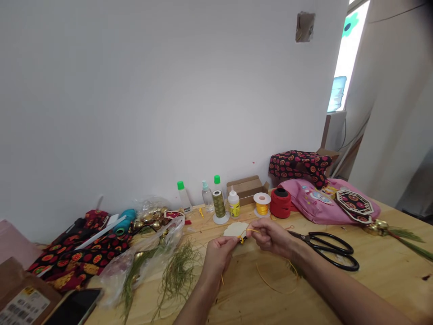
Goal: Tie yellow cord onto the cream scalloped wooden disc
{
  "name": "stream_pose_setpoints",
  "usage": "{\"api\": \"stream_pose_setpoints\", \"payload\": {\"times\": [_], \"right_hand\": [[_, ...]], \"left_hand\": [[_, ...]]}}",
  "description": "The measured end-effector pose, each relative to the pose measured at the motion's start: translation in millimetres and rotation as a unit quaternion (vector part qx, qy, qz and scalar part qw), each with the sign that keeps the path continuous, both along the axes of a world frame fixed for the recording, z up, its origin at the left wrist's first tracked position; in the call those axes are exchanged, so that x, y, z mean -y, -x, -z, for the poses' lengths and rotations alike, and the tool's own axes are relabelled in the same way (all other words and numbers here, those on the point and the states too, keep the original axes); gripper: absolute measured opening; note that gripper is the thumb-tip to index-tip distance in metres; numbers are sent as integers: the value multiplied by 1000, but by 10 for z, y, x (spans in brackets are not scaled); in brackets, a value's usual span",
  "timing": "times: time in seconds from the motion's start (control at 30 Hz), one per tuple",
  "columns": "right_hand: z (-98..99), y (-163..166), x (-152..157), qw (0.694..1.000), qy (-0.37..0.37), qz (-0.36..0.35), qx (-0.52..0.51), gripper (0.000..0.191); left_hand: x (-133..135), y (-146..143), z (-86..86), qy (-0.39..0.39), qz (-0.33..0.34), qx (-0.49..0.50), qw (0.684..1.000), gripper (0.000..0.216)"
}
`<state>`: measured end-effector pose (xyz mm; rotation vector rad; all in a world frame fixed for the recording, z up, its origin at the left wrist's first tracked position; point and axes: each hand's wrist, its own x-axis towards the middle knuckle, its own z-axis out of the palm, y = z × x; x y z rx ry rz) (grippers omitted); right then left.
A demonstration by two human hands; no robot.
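My left hand (218, 255) and my right hand (272, 237) meet over the wooden table (372, 275), fingers pinched. Between them runs a thin yellow cord (252, 231), tied at a small pale scalloped piece (234, 229) that the left fingers hold by its edge. A loose end of the cord (270, 282) trails across the table under my right forearm. Black scissors (329, 250) lie just right of my right hand.
Along the wall stand a yellow cord spool (262, 205), a red spool (280, 203), an olive thread cone (219, 205), a glue bottle (233, 203) and green-capped bottles (182, 194). Patterned fabric (77, 257), green fibres (176, 275), a phone (72, 307) lie left; a pink bag (318, 203) right.
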<state>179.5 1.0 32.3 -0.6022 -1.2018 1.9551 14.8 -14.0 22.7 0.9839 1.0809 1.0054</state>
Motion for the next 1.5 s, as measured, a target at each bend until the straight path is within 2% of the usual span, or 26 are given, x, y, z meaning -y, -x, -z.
{"api": "stream_pose_setpoints", "payload": {"times": [0.1, 0.27, 0.37, 0.5, 0.57, 0.7, 0.87, 1.0, 1.13, 1.23, 1.33, 1.5], "right_hand": [[-29, 72, 70, 998, -37, -13, 42, 23], [-15, 192, 96, 978, -133, 22, 160, 33], [37, 257, 73, 952, -189, 65, 233, 33], [60, 314, 84, 899, -288, 121, 308, 27], [31, 308, 110, 881, -329, 116, 319, 30], [-69, 226, 159, 869, -370, 63, 323, 32], [-129, 126, 166, 863, -388, -1, 324, 23], [-100, 118, 133, 844, -375, 86, 374, 16], [-65, 135, 94, 790, -396, 179, 434, 32], [-45, 151, 70, 763, -414, 194, 457, 24], [-24, 160, 49, 767, -415, 188, 452, 21], [65, 152, 7, 807, -380, 170, 419, 24]], "left_hand": [[14, 10, -8, -10, 21, 7, 1000, 26], [31, 43, -9, -17, 31, 31, 999, 24], [25, 52, 4, -18, 27, 35, 999, 24], [6, 58, 36, -10, 22, 46, 999, 26], [0, 63, 44, -4, 19, 59, 998, 23], [7, 72, 24, 5, 25, 82, 996, 21], [2, 74, 4, -13, -8, 61, 998, 25], [-27, 72, -1, -42, -28, -5, 999, 27], [-40, 59, -19, -83, -40, -48, 995, 23], [-37, 50, -17, -122, -21, -75, 989, 22], [-28, 52, 3, -156, -14, -130, 979, 23], [3, 71, -21, -186, -11, -203, 961, 26]]}}
